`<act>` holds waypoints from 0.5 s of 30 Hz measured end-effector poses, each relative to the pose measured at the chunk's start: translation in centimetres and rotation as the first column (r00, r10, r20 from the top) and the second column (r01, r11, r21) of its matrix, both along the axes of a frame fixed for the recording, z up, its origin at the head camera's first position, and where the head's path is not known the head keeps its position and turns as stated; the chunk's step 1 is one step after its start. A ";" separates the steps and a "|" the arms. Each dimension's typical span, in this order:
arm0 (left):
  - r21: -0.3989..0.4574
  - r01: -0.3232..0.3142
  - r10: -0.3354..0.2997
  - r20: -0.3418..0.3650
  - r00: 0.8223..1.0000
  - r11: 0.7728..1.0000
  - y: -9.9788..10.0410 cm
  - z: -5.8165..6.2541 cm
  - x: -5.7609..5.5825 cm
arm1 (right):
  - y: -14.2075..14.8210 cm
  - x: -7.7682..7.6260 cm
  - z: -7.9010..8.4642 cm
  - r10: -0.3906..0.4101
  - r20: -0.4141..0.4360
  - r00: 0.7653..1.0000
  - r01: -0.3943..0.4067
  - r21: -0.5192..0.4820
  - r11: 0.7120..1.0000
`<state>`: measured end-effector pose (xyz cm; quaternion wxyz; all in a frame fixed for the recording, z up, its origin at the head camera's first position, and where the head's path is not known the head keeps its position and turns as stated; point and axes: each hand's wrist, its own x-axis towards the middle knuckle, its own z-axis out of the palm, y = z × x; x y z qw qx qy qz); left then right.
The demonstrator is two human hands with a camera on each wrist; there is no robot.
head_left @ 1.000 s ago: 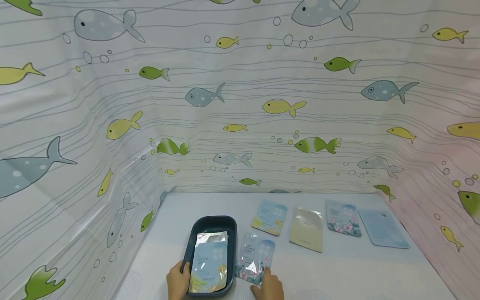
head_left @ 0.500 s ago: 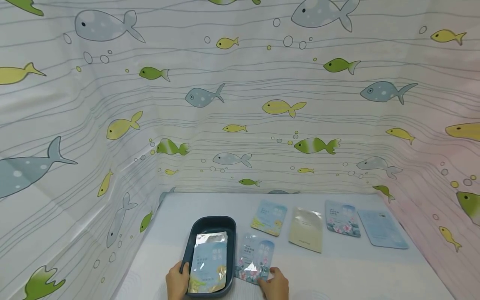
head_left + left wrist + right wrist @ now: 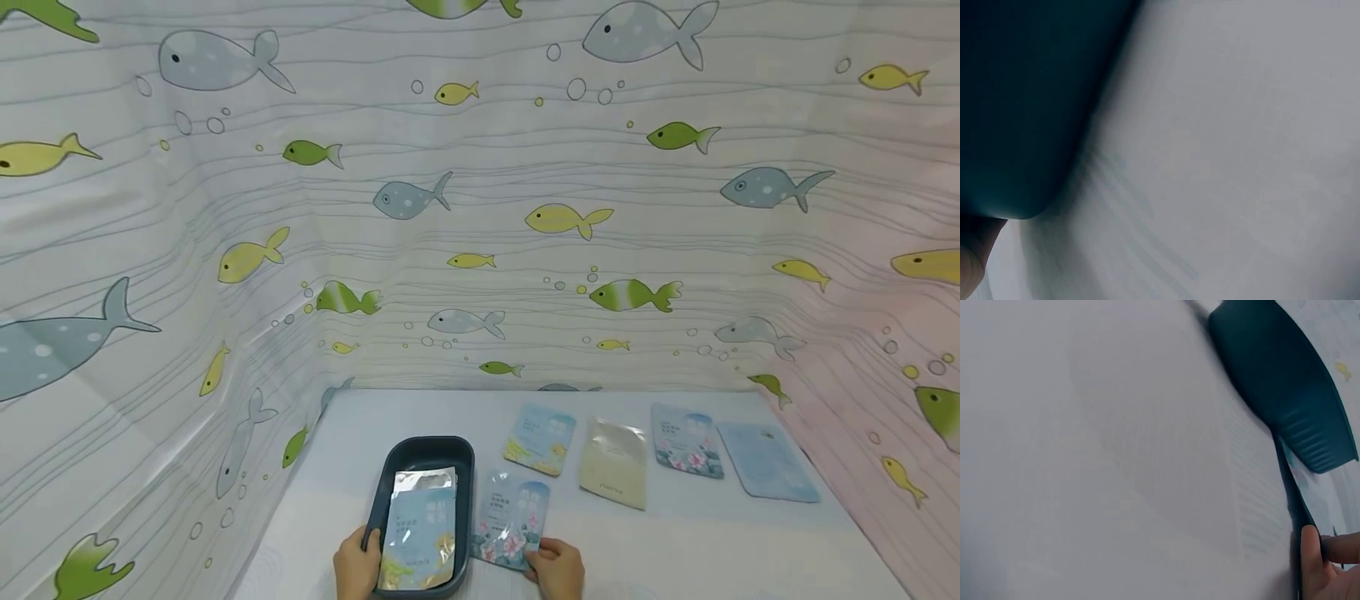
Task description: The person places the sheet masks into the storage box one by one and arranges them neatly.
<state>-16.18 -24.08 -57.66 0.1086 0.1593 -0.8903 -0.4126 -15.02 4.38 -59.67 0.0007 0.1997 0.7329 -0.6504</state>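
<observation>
My left hand grips the left rim of a dark blue oblong tray. A shiny light blue sachet with yellow print, probably a face mask packet, lies in the tray. To the right of the tray is a blue packet with pink flowers, its left edge against the tray's side. My right hand pinches this packet's lower right corner. In the right wrist view, thumb and finger hold the packet's edge, which stands slightly off the table. The left wrist view shows the tray's outer wall.
On the white table, further back, lie a blue and yellow packet, a gold packet, another flowered packet and a plain light blue packet. A fish-patterned curtain encloses the back and sides.
My right hand has shifted right along the flowered packet's lower edge to its corner, and thumb and fingers now pinch it. The left hand and tray hold their place.
</observation>
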 end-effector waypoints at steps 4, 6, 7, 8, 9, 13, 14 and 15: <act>0.043 0.003 -0.004 0.022 1.000 0.999 0.1 -0.2 0.1 | 0.4 0.2 0.1 -0.007 0.040 0.999 0.011 -0.096 0.995; 0.042 0.008 -0.009 0.010 1.000 0.999 0.2 -0.3 0.0 | 0.8 0.2 0.2 -0.011 0.050 0.999 0.016 -0.114 0.993; 0.037 0.008 -0.008 0.006 1.000 0.999 0.2 -0.3 0.0 | 1.0 0.2 0.3 -0.012 0.053 0.999 0.019 -0.123 0.992; 0.033 0.008 -0.008 0.002 1.000 0.999 0.2 -0.2 -0.1 | 1.2 0.3 0.4 -0.010 0.051 0.999 0.017 -0.127 0.992; 0.027 0.008 -0.008 -0.001 1.000 1.000 0.2 -0.2 -0.1 | 1.4 0.3 0.4 -0.010 0.048 0.999 0.016 -0.130 0.991; 0.008 0.015 -0.015 -0.004 1.000 1.000 0.1 0.0 -0.2 | 2.0 0.6 1.0 -0.018 0.037 0.999 0.023 -0.146 0.989; 0.009 0.015 -0.015 -0.004 1.000 1.000 0.1 0.0 -0.2 | 2.2 0.6 1.1 -0.013 0.030 0.999 0.017 -0.145 0.989; 0.010 0.015 -0.015 -0.004 1.000 1.000 0.1 0.0 -0.2 | 2.3 0.7 1.3 -0.012 0.030 0.999 0.016 -0.142 0.990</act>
